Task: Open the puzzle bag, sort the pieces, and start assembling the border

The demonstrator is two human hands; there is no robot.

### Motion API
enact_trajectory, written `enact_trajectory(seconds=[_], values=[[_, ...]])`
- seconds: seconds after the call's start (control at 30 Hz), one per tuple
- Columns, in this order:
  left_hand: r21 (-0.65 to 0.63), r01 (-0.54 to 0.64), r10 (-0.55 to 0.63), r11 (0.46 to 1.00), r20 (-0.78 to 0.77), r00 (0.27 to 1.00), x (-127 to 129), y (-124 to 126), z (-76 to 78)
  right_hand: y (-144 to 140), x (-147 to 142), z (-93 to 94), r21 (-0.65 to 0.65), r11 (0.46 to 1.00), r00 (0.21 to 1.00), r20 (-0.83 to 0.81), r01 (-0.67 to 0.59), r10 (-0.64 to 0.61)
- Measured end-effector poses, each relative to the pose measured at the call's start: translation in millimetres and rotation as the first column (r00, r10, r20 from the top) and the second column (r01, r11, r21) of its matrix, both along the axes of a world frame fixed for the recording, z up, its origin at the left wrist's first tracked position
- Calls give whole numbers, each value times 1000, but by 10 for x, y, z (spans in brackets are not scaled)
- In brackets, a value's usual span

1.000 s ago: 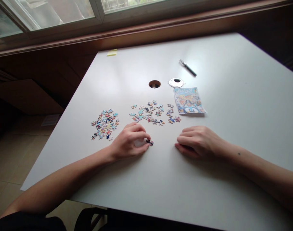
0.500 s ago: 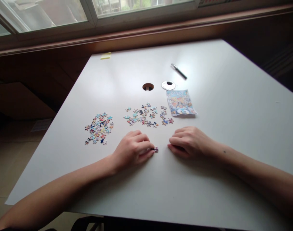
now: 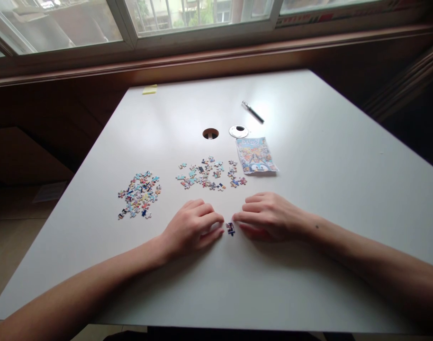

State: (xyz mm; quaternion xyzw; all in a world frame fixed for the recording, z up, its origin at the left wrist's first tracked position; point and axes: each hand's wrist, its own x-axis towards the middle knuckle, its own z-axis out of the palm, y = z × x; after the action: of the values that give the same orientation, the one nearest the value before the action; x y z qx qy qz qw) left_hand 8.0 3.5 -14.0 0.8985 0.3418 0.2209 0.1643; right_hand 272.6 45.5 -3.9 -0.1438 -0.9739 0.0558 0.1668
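At the far left of a white bench [image 3: 326,189] lies a heap of jigsaw pieces [image 3: 139,195], overlapping so that many are partly hidden and their pictures are too small to make out. Beyond it, a yellow paper slip [image 3: 149,89] sits at the back edge. The left forearm is cut off at the lower left; its left hand [image 3: 193,225] rests palm down, knuckles raised, the thumb and index fingers curved toward each other with a small gap between the tips. In the middle, looser pieces [image 3: 209,175] spread below a round hole [image 3: 210,134]. Nearer, one small dark puzzle piece [image 3: 230,228] lies between the two hands, just beside the left fingertips; its print is unclear. A silver disc [image 3: 239,131] and a dark pen [image 3: 252,112] lie farther back, above a colourful sheet [image 3: 257,155] whose pale title is too blurred to read. The right hand [image 3: 266,217] lies curled, index finger toward the dark piece, thumb partly hidden; whether its fingers are pressed together or touch the piece cannot be told. Its forearm leaves at the right.
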Motion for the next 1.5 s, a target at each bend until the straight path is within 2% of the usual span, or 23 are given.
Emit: enact_trajectory(seconds=[0.1, 0.27, 0.33, 0.4, 0.5, 0.57, 0.77, 0.97, 1.07, 1.13, 1.2, 1.27, 1.33, 1.4, 1.5], values=[[26, -4, 4, 1000, -4, 1000, 2, -10, 6, -22, -1, 34, 63, 997, 999, -31, 39, -37], [78, 24, -26, 997, 31, 999, -7, -22, 52, -33, 5, 24, 52, 996, 997, -23, -77, 78], [85, 37, -40, 996, 32, 999, -13, -26, 61, 10, 15, 0, 49, 998, 999, -32, -26, 28], [82, 48, -50, 995, 21, 999, -20, -29, 58, 66, 30, -23, 41, 996, 995, -56, 82, -79], [79, 64, -63, 995, -8, 998, -27, -34, 41, 127, 51, -44, 13, 967, 965, -64, 256, -254], [85, 81, -79, 993, -31, 996, -30, -35, 34, 137, 56, -51, 0, 947, 947, -34, 321, -321], [89, 109, -104, 990, -61, 993, -39, -23, 49, 129, 45, -73, 0, 935, 935, 20, 354, -354], [76, 133, -133, 988, -15, 991, -67, -26, 53, 136, 39, -67, -20, 935, 934, -43, 354, -354], [108, 135, -140, 985, 44, 989, -144, -4, 93, 140, 45, -54, -6, 941, 938, -68, 339, -339], [159, 59, -77, 986, 114, 990, -235, 43, 145, 143, 56, -57, -3, 947, 945, -63, 322, -321], [211, -104, 63, 972, 192, 979, -341, 114, 199, 147, 71, -70, -7, 952, 950, -53, 307, -307], [256, -309, 250, 916, 238, 938, -436, 189, 225, 149, 82, -83, -16, 955, 954, -47, 297, -297], [299, -462, 412, 835, 217, 885, -500, 244, 212, 151, 86, -89, -26, 956, 955, -43, 293, -294], [326, -522, 506, 788, 138, 851, -526, 268, 171, 151, 83, -84, -30, 956, 955, -45, 293, -294], [333, -525, 551, 784, 17, 834, -521, 262, 113, 152, 74, -71, -31, 956, 954, -63, 292, -293]])
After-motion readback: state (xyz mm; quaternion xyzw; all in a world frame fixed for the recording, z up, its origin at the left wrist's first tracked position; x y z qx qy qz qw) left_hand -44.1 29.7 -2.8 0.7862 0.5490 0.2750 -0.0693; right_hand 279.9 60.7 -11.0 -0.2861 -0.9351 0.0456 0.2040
